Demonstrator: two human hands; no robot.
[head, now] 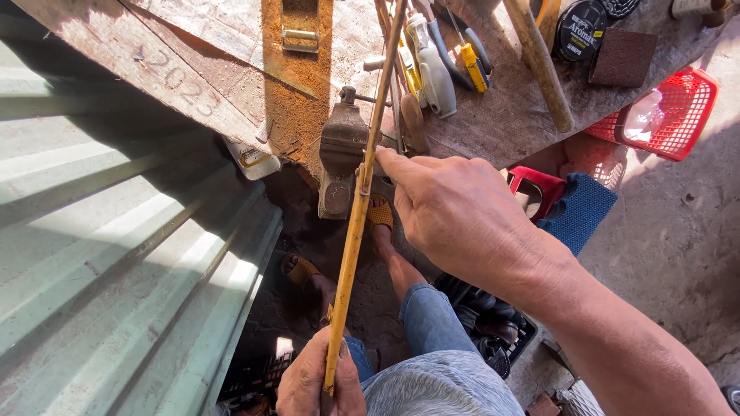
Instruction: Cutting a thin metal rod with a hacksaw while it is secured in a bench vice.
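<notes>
The bamboo strip (356,223) runs off the top edge; left hand (317,383) cut off below.

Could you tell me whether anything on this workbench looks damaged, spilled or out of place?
Rust-coloured dust lies spilled in a band across the worn wooden bench, behind the bench vise. Nothing else stands out.

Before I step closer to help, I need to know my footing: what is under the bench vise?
Under the bench vise, the person's sandalled feet stand on dark ground. The thin bamboo stick and the right hand cover part of that space.
</notes>
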